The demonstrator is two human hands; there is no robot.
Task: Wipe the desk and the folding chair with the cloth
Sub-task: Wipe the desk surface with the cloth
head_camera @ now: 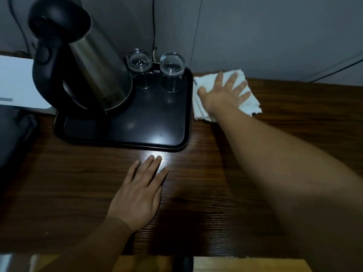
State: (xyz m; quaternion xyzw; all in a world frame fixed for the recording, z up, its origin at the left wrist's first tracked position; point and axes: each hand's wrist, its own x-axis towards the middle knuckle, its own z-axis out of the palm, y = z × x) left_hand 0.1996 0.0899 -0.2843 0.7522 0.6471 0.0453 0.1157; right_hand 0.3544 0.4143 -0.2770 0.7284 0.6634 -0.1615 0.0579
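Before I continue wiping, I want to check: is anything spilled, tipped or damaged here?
Nothing stands out. The kettle and both glasses stand upright on the tray, and the desk shows no spill.

A white cloth (227,95) lies on the dark brown, wood-grained desk (196,193) beside a glossy black tray (157,134) bearing a silver steel kettle (94,71) with black lid and handle and two clear glasses (172,72), against a grey wall (275,36)

Dark wood desk (196,193): black tray (121,138) left-centre, white cloth (249,107) beside, white box (17,85) far left.
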